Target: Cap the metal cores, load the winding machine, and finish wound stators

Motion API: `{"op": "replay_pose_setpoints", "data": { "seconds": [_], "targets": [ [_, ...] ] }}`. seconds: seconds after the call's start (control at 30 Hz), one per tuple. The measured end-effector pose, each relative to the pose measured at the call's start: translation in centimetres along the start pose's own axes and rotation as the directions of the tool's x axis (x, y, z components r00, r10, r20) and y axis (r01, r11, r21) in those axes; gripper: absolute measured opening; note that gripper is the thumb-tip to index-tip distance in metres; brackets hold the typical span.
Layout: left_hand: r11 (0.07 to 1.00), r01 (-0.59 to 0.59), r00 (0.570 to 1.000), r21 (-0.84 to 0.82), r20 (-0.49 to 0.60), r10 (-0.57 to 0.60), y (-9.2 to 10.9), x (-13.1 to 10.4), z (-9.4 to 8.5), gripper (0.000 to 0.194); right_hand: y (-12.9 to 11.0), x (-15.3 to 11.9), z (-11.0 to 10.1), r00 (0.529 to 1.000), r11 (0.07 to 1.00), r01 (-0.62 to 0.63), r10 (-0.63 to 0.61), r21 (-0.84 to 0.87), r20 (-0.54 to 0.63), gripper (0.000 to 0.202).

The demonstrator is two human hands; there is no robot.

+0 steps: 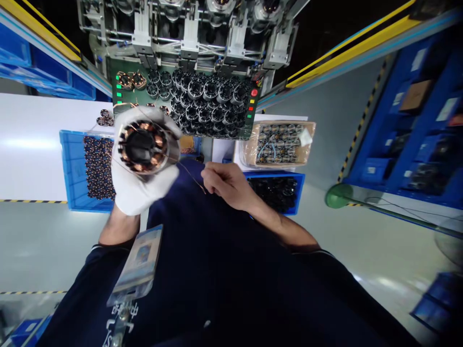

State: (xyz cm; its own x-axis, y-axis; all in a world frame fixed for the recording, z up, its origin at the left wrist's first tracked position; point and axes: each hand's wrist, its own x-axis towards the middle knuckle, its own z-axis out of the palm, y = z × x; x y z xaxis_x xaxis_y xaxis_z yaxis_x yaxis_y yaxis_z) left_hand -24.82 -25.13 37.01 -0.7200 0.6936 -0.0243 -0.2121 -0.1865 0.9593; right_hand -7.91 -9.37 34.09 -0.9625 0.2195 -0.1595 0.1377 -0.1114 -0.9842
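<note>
My left hand [135, 193], in a white glove, is wrapped round a motor stator [171, 149]. The stator's open end faces up, with copper windings in the black slots round its bore. Thin copper wires trail from it, and one copper wire [193, 178] reaches down and right toward my right hand [227, 185]. That hand is bare and closed, thumb and fingers pressed together beside the wire's end. Whether it grips the wire I cannot tell. Behind, a green machine bed [159, 108] carries rows of unwound stator cores [204, 99] and two wound stators [132, 80] at its left.
A winding machine [190, 36] spans the back. At left stands a blue bin [74, 171] of wound stators. To the right are a carton [248, 144] of cylindrical parts and a blue bin [300, 193] of black parts. A green stand [338, 196] is farther right.
</note>
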Motion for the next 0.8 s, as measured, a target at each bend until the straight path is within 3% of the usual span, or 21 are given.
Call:
{"op": "replay_pose_setpoints", "data": {
  "seconds": [0.1,0.2,0.27,0.37,0.43,0.5,0.57,0.67,0.8],
  "targets": [
    [0.938,-0.288,0.957,0.194,0.101,0.273,-0.4,0.1,-0.3,0.064,-3.0,0.1,-0.7,0.992,0.995,0.104,-0.103,0.0,-0.076,0.056],
    [0.859,-0.361,0.924,0.363,0.266,0.275,-1.3,0.1,-0.9,0.044,-5.2,0.6,-0.8,0.996,0.995,0.09,-0.09,0.036,-0.008,0.056],
    [0.858,-0.383,0.892,0.343,0.377,0.248,-1.8,0.0,-1.5,0.05,-5.4,1.0,-0.6,0.996,0.993,0.048,-0.055,0.108,0.065,0.059],
    [0.921,-0.279,0.892,0.274,0.43,0.142,-2.0,-0.2,-2.1,0.076,-4.6,1.1,-0.4,0.991,0.968,0.035,-0.067,0.249,0.12,0.062],
    [0.978,-0.095,0.912,0.188,0.409,0.01,-2.0,-0.4,-2.1,0.078,-4.0,0.9,-0.4,0.987,0.969,0.064,-0.096,0.239,0.127,0.062],
    [0.99,0.14,0.916,0.003,0.379,-0.131,-2.1,-0.4,-1.6,0.073,-3.5,0.4,-0.5,0.985,0.991,0.1,-0.111,0.085,0.135,0.06],
    [0.921,0.335,0.904,-0.2,0.344,-0.255,-2.6,-0.5,-1.0,0.074,-3.1,0.0,-0.6,0.985,0.978,0.142,-0.125,-0.15,0.12,0.056],
    [0.867,0.384,0.908,-0.317,0.303,-0.291,-3.5,-0.7,0.1,0.081,-2.8,-0.3,-0.3,0.975,0.887,0.221,-0.189,-0.406,0.117,0.046],
    [0.895,0.36,0.92,-0.263,0.262,-0.293,-3.7,-1.1,0.6,0.065,-3.7,-0.5,0.3,0.944,0.831,0.327,-0.261,-0.451,0.203,0.038]
  ]
}}
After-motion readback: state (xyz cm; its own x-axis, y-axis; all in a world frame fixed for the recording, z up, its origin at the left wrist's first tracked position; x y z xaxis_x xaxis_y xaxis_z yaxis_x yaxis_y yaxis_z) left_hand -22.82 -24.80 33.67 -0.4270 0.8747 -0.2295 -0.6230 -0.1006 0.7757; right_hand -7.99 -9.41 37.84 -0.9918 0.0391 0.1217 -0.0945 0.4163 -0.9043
